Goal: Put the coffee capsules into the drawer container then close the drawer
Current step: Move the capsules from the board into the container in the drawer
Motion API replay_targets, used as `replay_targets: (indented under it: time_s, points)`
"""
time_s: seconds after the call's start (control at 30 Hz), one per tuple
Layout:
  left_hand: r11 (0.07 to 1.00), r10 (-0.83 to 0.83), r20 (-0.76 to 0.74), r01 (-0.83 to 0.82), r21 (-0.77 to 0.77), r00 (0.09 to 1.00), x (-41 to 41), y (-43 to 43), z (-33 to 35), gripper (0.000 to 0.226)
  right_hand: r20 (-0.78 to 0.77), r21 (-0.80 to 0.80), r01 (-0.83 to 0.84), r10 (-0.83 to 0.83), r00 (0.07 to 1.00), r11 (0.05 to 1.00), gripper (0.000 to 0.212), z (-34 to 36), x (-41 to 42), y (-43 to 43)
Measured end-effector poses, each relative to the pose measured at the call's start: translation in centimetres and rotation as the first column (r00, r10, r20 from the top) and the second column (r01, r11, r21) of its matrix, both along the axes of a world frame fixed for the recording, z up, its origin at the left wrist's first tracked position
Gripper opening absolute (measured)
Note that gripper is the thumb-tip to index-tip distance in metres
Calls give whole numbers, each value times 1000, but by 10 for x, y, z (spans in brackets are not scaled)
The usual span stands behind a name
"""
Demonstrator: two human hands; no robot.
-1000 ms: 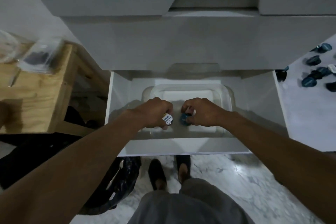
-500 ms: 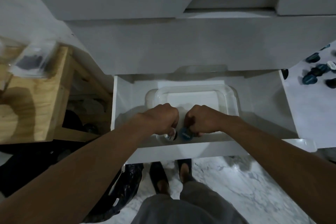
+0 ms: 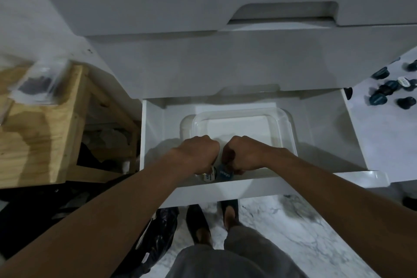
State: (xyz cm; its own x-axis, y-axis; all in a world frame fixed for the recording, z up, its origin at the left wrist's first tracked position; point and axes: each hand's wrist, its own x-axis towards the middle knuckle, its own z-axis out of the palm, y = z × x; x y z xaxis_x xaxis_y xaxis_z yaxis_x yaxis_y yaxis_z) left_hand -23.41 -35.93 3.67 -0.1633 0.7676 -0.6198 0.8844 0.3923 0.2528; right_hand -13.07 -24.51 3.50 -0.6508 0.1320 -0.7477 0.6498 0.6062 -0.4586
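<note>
Our hands have sunk lower into the clear container (image 3: 287, 124) in the open drawer (image 3: 153, 135). Our left hand (image 3: 198, 153) grips a white-lidded capsule (image 3: 208, 177), and our right hand (image 3: 246, 153) a blue capsule (image 3: 223, 174); its lettering is unreadable.

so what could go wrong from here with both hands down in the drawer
1. The left hand grips a white-topped capsule and the right hand a blue capsule right by the front of the drawer. The near rim of the container is hidden there, so a drop might miss it.
2. Loose capsules lie on the counter; closing now would likely leave them out.
</note>
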Motion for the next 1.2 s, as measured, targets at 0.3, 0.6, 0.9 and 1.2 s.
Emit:
replay_targets:
  time_s: [0.3,0.6,0.9,1.2]
  points:
    - [990,75,5,-75,123,997,-1,-5,12,30,-135,174,33,-10,991,984,25,2,4,-3]
    - [853,128,-269,32,521,955,33,38,58,32,-514,468,437,-166,842,768,30,41,47,31]
    - [589,187,-409,231,774,893,135,123,87,23,-700,591,618,-53,713,518,37,78,168,117]
    - [602,202,-382,193,775,902,242,200,89,27,-636,653,565,-40,771,504,43,78,288,187]
